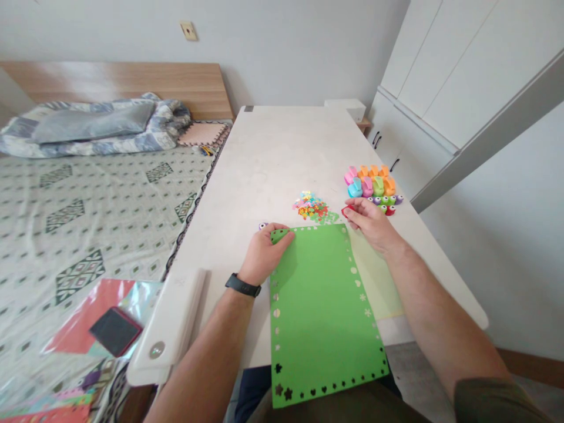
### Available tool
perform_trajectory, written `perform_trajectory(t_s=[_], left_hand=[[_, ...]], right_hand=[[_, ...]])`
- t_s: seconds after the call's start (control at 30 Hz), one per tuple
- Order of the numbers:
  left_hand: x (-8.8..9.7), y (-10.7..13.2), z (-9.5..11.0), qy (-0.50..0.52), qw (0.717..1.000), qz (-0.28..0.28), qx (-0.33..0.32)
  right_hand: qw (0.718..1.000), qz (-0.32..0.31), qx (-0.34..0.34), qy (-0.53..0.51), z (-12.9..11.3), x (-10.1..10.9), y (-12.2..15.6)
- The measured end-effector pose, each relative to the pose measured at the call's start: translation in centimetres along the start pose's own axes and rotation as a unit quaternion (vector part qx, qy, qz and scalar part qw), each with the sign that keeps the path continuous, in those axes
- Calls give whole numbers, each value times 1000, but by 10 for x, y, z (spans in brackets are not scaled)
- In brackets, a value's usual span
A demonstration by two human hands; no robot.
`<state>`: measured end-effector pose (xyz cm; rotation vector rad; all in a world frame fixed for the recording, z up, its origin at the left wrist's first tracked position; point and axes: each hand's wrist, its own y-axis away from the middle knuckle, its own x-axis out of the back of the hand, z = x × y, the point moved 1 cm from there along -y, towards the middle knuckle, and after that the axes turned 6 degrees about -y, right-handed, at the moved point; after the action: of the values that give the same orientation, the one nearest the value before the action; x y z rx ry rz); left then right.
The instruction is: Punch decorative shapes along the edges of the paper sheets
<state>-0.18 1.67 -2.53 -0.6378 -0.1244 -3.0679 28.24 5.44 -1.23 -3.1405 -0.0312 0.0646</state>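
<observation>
A green craft sheet (319, 305) with punched shapes along its edges lies on the table, its near end hanging over my lap. At its far left corner, my left hand (271, 244) pinches the sheet between thumb and fingers. Just beyond the far right corner, my right hand (368, 220) grips a small red craft punch (348, 211), partly hidden by the fingers. A small purple punch (263, 225) shows behind my left hand. Between the hands, farther off, is a pile of colorful punched-out pieces (309, 207).
Colorful craft punches (370, 181) stand in rows at the right. A pale yellow sheet (374, 273) lies partly under the green one. A white laminator-like device (170, 317) sits at the table's left edge. Left of it, a phone (115, 331) rests on the bed (118, 217).
</observation>
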Motion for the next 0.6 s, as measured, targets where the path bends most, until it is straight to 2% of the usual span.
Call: perform_trajectory(t_s=[0.1,0.33,0.6], left_hand=[[0,0,1,-8,1000,-2,-5],[-1,1,4,3,1000,-1,-2],[-3,3,5,-41,997,-18,-57]], right_hand=[[999,8,38,12,2,2,-3],[997,-47,46,39,-2,-5,2],[975,-105,88,178,-2,-19,11]])
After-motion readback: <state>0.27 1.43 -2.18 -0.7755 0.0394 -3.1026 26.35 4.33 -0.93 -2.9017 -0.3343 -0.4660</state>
